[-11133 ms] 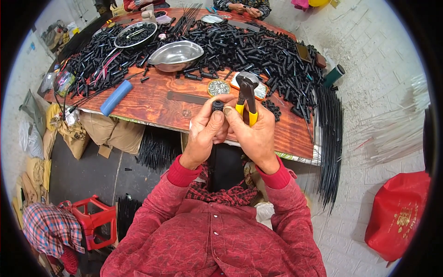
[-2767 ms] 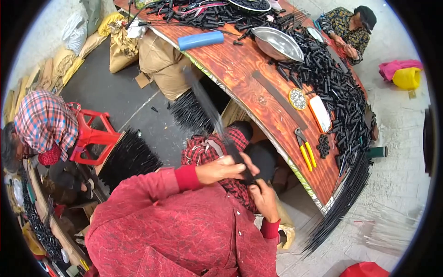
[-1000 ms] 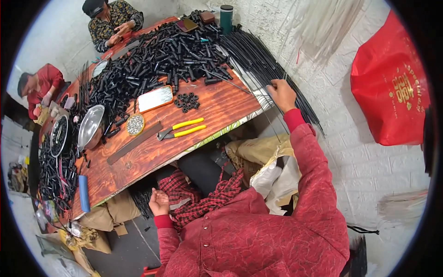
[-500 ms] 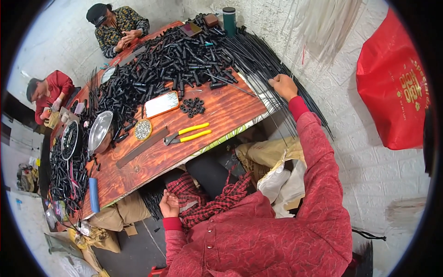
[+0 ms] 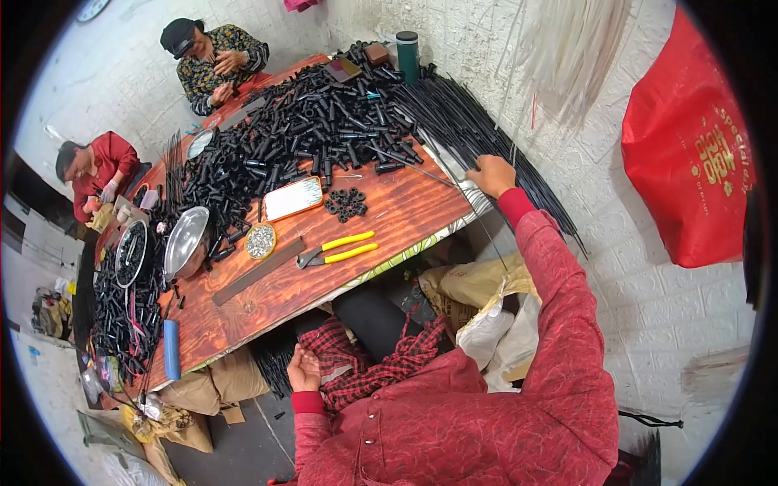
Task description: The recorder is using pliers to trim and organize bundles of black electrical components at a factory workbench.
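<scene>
My right hand (image 5: 493, 176) reaches over the table's right corner, closed, its fingertips pinching a thin black rod (image 5: 491, 235) that slants down past the table edge. Just beyond it lies a large bundle of long black rods (image 5: 531, 174). A longer grey rod (image 5: 417, 168) rests on the tabletop, pointing toward that hand. Low by my lap, my left hand (image 5: 305, 370) is turned palm up with fingers curled in; what they hold, if anything, is too small to see. Beside it is a red and black checked cloth (image 5: 344, 364).
On the wooden table (image 5: 267, 312) lie a heap of short black tubes (image 5: 284, 130), yellow-handled cutters (image 5: 340, 248), a white tray (image 5: 293, 199), black rings (image 5: 346, 205) and a metal bowl (image 5: 186, 243). Two co-workers sit at the far left. A red bag (image 5: 681, 154) hangs at right.
My right hand has shifted slightly left and down in the picture, with fewer loose rods hanging below it. The left hand stays by my lap. The far co-worker's hands have moved apart.
</scene>
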### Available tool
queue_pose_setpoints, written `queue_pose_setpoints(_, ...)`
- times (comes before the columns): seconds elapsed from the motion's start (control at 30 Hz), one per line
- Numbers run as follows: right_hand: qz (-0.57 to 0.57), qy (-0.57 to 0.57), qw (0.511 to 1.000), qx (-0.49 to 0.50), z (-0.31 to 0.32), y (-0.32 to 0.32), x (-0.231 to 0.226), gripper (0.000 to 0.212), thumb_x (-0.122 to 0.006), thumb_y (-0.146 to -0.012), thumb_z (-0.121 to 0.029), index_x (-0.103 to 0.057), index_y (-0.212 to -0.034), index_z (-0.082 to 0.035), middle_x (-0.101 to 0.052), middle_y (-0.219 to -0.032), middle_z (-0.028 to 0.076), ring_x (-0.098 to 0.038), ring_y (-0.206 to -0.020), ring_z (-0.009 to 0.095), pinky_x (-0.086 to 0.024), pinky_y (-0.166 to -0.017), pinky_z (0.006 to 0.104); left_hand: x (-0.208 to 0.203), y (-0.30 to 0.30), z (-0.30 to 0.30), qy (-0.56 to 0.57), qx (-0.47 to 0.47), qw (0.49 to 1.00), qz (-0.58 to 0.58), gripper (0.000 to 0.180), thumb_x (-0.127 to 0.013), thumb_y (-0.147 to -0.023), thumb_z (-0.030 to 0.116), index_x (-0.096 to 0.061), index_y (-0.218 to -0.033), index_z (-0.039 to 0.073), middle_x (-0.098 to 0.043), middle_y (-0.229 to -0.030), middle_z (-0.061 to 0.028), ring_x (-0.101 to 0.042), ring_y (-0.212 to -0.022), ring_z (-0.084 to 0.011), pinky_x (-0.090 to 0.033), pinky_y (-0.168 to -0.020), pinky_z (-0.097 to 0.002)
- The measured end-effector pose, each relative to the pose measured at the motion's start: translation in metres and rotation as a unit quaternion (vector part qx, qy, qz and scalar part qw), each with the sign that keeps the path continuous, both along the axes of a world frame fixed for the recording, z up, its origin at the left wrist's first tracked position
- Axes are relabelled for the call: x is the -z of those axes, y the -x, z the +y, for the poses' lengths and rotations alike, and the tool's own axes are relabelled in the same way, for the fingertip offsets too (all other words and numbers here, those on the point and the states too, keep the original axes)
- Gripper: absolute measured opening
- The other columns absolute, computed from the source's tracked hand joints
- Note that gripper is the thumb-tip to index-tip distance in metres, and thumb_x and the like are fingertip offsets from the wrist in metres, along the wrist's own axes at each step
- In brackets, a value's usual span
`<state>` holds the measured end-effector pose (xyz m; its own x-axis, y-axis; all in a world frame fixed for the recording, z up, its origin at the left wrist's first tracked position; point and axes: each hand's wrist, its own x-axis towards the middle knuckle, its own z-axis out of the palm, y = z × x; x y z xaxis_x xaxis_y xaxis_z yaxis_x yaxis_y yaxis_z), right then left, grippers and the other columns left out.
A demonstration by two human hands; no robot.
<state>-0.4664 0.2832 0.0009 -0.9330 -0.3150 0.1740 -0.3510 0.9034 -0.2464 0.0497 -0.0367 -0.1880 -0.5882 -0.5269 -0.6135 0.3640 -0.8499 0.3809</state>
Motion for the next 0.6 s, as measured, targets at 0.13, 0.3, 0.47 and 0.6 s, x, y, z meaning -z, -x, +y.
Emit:
queue_pose_setpoints(0.13,0.022,0.056,0.998,0.008,0.011,-0.001,-0.001,0.032,-0.073,-0.072,-0.034,-0.067,-0.081,-0.003,-0.068,-0.086,0.020,-0.067,-0.083,0.037,-0.052,-0.072,0.0489,-0.005,0.003,0.003,0.009,0.013,0.999,0.031,0.013,-0.055,-0.094,0.007,-0.057,-0.107,0.006,-0.059,-0.079,-0.0011,-0.052,-0.068,-0.0130,-0.046,-0.062,-0.0242)
queue_pose_setpoints(0.3,0.080,0.043,0.996,-0.010,0.015,0.001,0.023,0.032,-0.075,-0.071,-0.033,-0.067,-0.080,-0.003,-0.067,-0.085,0.022,-0.066,-0.082,0.039,-0.052,-0.072,0.0493,0.011,-0.006,0.004,-0.003,0.010,1.000,0.023,0.012,-0.055,-0.093,0.006,-0.059,-0.104,0.005,-0.061,-0.081,-0.0015,-0.054,-0.069,-0.0137,-0.048,-0.062,-0.0247)
queue_pose_setpoints(0.47,0.002,0.032,0.999,-0.001,0.015,0.018,0.013,0.035,-0.069,-0.069,-0.037,-0.068,-0.072,-0.002,-0.066,-0.078,0.022,-0.065,-0.077,0.039,-0.051,-0.068,0.0480,0.010,-0.002,0.005,0.011,0.000,1.000,0.022,0.012,-0.056,-0.093,0.006,-0.059,-0.104,0.005,-0.061,-0.080,-0.0013,-0.054,-0.068,-0.0136,-0.047,-0.062,-0.0242)
queue_pose_setpoints(0.6,-0.029,0.024,0.999,-0.004,0.009,0.022,0.005,0.035,-0.065,-0.072,-0.038,-0.068,-0.076,-0.003,-0.068,-0.081,0.020,-0.066,-0.080,0.038,-0.051,-0.070,0.0473,0.018,-0.010,-0.002,0.016,0.002,0.997,0.071,0.018,-0.053,-0.092,0.004,-0.058,-0.109,0.002,-0.062,-0.083,-0.0044,-0.057,-0.071,-0.0159,-0.050,-0.066,-0.0260)
